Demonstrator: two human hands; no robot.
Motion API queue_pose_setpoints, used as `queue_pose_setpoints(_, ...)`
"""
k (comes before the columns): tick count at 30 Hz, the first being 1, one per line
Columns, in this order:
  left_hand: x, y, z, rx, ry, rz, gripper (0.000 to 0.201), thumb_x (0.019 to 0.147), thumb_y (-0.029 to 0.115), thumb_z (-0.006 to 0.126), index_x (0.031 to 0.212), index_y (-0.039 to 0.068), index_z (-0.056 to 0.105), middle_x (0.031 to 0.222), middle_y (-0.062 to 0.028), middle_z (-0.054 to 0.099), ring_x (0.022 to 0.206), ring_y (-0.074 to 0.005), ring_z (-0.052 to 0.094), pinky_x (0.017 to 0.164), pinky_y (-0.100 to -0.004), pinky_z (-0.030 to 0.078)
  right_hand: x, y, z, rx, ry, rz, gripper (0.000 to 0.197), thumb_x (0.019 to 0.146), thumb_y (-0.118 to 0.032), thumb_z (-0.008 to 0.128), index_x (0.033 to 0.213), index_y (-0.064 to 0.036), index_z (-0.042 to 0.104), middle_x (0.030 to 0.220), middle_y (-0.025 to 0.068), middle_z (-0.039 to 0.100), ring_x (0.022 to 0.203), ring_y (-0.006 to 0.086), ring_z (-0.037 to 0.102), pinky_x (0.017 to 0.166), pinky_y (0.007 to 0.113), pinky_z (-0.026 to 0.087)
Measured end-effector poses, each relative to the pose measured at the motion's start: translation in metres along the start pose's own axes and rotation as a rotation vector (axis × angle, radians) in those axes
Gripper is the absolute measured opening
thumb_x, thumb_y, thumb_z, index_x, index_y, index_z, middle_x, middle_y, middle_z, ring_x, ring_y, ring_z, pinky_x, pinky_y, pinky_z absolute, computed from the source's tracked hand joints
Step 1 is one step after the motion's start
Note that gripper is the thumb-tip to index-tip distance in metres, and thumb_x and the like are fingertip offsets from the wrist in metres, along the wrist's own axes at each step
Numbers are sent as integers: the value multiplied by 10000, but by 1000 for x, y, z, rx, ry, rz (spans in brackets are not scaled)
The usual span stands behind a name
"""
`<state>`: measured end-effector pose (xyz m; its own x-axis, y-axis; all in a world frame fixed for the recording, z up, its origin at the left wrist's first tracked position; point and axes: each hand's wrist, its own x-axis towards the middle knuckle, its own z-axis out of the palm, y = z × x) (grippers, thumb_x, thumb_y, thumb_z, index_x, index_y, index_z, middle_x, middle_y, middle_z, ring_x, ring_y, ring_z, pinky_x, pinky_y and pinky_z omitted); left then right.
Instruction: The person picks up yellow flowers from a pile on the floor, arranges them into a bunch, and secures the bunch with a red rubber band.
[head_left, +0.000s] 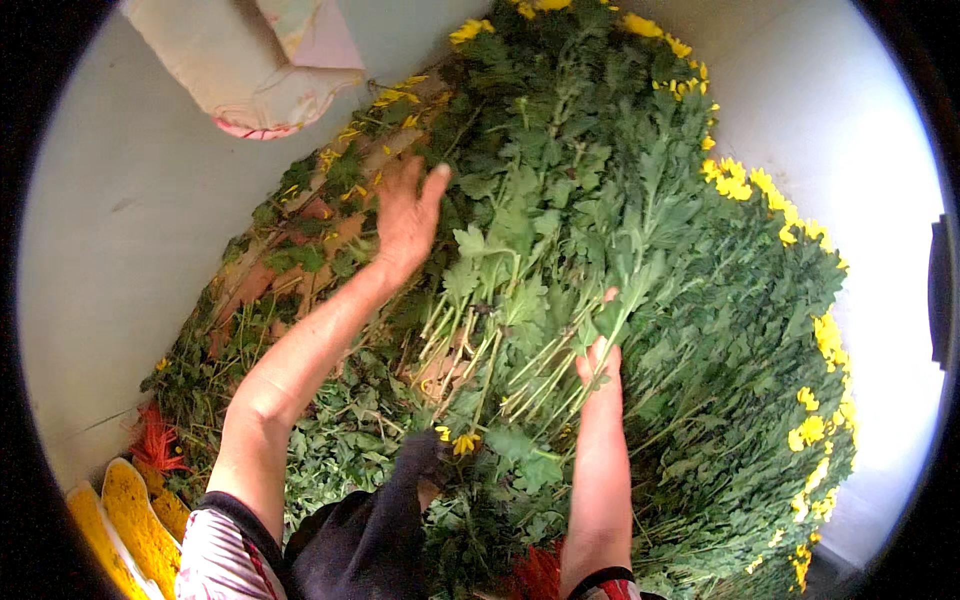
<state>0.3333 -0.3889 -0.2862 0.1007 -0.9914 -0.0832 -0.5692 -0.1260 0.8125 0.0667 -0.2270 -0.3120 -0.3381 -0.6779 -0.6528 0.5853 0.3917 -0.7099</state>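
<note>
A large pile of cut yellow chrysanthemums (pixel 740 290) fans out in front of me, with leafy green stems inward and blooms along the outer rim. My right hand (pixel 600 362) is closed around a leafy chrysanthemum stem (pixel 640 275) near its cut end, at the middle of the pile. Other cut stem ends lie beside it. My left hand (pixel 407 215) is farther forward, at the left side of the pile. Its fingers are spread and it holds nothing. Leaves partly cover the fingers of my right hand.
Loose leaves and stems litter brown sheeting (pixel 250 285) on the left. Red string (pixel 158 440) lies at lower left by yellow slipper-like things (pixel 140 515); more red string (pixel 538 572) shows near my right forearm. Pale cloth (pixel 250 65) hangs at upper left. Pale walls (pixel 840 120) enclose the pile.
</note>
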Motion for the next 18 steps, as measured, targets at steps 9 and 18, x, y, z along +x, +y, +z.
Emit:
queue_pose_setpoints(9,51,56,38,143,-303,-206,1144,668,743,611,1400,-80,302,1429,-279,333,1272,-395,420,1057,-409,363,-8,-32,17,100,54,-24,1092,776,-785,447,1501,-72,49,1570,133,10,1438,293,31,1130,515,29)
queue_pose_setpoints(18,19,78,65,73,-411,-38,994,693,702,615,1396,35,394,1415,-273,356,1352,-395,271,1076,-570,189,-4,-53,88,-36,-115,-305,873,737,-182,796,1422,-47,271,1361,107,462,1220,227,471,1063,364,352)
